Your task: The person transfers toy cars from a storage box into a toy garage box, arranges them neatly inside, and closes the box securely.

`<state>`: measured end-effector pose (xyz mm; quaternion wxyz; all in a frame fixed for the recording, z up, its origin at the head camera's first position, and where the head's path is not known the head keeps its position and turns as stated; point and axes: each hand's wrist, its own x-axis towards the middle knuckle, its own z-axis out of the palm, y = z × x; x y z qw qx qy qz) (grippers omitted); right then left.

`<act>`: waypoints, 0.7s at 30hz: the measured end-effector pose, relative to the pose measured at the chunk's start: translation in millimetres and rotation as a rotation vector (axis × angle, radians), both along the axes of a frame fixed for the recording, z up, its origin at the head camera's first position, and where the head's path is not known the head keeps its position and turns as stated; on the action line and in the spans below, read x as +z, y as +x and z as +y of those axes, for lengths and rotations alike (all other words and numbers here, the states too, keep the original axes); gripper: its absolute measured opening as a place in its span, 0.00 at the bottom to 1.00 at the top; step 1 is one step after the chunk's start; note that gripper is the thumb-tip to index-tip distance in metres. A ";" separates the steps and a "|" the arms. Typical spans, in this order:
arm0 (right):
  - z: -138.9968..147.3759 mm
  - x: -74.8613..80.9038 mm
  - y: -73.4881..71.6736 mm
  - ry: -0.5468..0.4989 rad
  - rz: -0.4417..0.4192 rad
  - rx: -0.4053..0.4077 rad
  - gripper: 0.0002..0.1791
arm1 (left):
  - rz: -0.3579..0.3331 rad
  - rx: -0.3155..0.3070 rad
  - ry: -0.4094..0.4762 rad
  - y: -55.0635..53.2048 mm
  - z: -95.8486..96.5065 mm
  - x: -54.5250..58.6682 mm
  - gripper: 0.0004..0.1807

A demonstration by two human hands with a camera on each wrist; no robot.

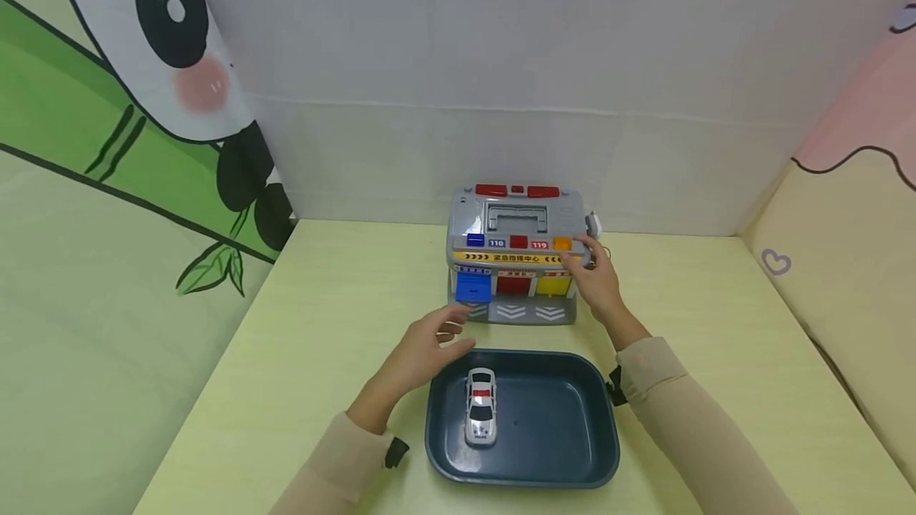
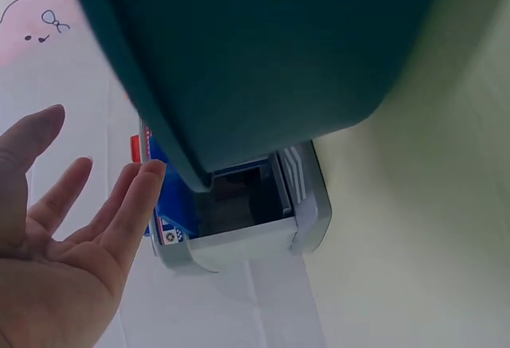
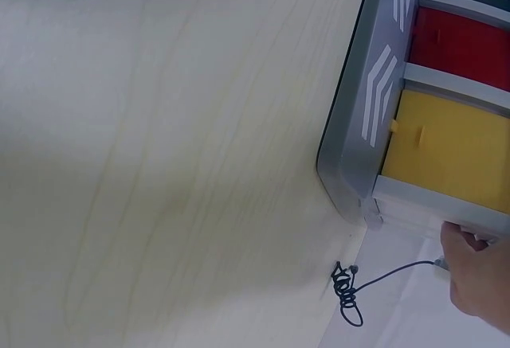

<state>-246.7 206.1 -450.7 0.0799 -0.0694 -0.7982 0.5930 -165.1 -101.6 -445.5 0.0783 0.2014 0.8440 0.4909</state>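
A grey toy police and fire station (image 1: pixel 517 217) stands at the back of the table. Its blue door (image 1: pixel 473 287) is swung outward, and the left wrist view shows the dark open bay (image 2: pixel 239 201) behind it. The red door (image 1: pixel 514 285) and the yellow door (image 1: pixel 554 286) are closed. My right hand (image 1: pixel 598 280) grips the station's right front corner, fingers curled at its side wall. My left hand (image 1: pixel 424 348) hovers between the station and a dark blue tray (image 1: pixel 565 482), fingers loosely bent and holding nothing. A white toy police car (image 1: pixel 481 412) lies in the tray's left part.
A small white part (image 1: pixel 593 224) sticks out at the station's right side. A coiled dark cord (image 3: pixel 346 288) lies beside that side. White cloth (image 1: pixel 501 62) hangs behind the table, with printed cloth to the left and right.
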 end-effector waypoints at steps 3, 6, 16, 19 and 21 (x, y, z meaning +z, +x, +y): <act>0.0 0.1 0.2 -0.001 0.001 0.002 0.31 | -0.012 -0.024 -0.013 4.0 0.8 -4.0 0.25; -0.1 0.2 0.4 -0.007 -0.002 0.005 0.32 | -0.015 -0.040 -0.050 9.3 1.8 -6.0 0.25; -0.1 1.8 0.0 0.015 -0.009 -0.003 0.32 | 0.023 -0.085 -0.193 24.7 4.8 -13.1 0.23; -0.7 3.0 0.3 0.013 -0.015 -0.004 0.32 | 0.037 -0.113 -0.226 26.8 6.6 -17.3 0.24; -1.3 4.0 0.8 0.008 -0.018 -0.004 0.31 | 0.047 -0.125 -0.257 27.8 8.0 -19.6 0.24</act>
